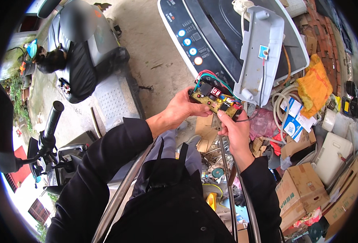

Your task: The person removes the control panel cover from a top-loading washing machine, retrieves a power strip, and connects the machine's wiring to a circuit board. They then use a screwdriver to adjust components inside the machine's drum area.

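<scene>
Between both hands I hold a yellowish circuit board [212, 103], with a lit red digit display and several small buttons. My left hand [179, 109] grips its left end, thumb along the front edge. My right hand [235, 130] grips the right end near the dark parts, its thumb on the near edge. Red, green and black wires run from the board toward a washing machine [211, 44] just beyond. On its dark lid rests a long grey plastic housing [255, 60], tilted, with a small blue module [263, 52] inside.
To the left stand a grey scooter [110, 83] and a black handlebar [52, 121]. Metal rails [122, 194] flank my body. At right lie an orange cloth [314, 87], a coiled hose [279, 107], cardboard boxes [298, 190] and a cream plastic case [332, 154].
</scene>
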{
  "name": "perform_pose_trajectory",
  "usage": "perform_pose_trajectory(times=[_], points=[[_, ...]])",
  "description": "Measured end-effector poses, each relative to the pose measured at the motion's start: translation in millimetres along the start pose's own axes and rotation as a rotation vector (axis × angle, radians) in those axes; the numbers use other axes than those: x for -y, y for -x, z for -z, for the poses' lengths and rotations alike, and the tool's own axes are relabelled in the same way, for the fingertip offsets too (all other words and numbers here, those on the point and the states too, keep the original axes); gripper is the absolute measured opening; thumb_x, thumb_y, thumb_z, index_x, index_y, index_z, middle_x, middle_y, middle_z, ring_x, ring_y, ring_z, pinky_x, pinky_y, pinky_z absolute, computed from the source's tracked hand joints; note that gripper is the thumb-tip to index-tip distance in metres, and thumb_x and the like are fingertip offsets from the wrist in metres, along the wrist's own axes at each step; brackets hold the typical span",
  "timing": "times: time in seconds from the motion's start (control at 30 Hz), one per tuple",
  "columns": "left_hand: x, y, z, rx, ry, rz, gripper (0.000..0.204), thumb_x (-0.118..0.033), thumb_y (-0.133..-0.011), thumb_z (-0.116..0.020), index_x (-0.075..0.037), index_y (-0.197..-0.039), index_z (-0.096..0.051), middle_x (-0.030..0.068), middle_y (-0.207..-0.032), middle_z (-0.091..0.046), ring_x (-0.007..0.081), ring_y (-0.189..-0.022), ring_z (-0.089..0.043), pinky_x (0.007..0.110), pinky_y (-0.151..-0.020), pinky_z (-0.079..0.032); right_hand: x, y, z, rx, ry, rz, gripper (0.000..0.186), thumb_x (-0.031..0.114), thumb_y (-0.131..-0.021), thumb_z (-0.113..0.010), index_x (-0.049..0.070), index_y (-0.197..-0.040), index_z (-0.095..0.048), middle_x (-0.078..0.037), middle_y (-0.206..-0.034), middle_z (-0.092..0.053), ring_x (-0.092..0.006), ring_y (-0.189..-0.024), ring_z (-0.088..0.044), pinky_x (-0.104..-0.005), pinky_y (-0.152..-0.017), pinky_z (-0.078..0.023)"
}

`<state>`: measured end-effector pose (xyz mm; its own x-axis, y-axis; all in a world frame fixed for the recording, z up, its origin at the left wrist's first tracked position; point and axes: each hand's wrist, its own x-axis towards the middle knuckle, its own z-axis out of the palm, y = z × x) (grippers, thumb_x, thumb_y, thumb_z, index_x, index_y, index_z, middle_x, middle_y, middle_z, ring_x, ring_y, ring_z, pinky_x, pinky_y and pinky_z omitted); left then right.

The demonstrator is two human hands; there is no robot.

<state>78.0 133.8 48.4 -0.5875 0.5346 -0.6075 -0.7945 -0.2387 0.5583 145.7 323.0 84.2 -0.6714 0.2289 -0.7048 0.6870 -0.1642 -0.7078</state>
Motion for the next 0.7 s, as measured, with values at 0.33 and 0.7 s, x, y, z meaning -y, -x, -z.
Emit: perform_pose_trajectory(times=[0.33, 0.7], points=[[-1, 2, -3, -0.015, -0.015, -0.008, 0.045, 0.000, -0.086, -0.073, 0.000, -0.126, -0.052, 0.0125, -0.115, -0.068, 0.0225, -0.100, -0.070, 0.038, -0.091, -0.059, -5, -2, -3, -0.065, 0.019, 0.089, 0.031, 0.018, -0.087, -0.078, 0.006, -0.112, -0.063, 0.002, -0.087, -0.066, -0.0036, -0.063, -0.056, -0.0198, -0.046, -0.045], [5, -1, 7, -0.008, 0.172, 0.104, 0.031, 0.003, -0.092, -0.064, 0.003, -0.123, -0.060, 0.0153, -0.116, -0.070, 0.0230, -0.102, -0.070, 0.034, -0.091, -0.060, -14, 1, 14, 0.209, -0.194, 0.071, 0.042, 0.003, -0.087, -0.073, 0.005, -0.122, -0.050, -0.004, -0.104, -0.064, -0.0094, -0.078, -0.061, -0.0253, -0.055, -0.054]])
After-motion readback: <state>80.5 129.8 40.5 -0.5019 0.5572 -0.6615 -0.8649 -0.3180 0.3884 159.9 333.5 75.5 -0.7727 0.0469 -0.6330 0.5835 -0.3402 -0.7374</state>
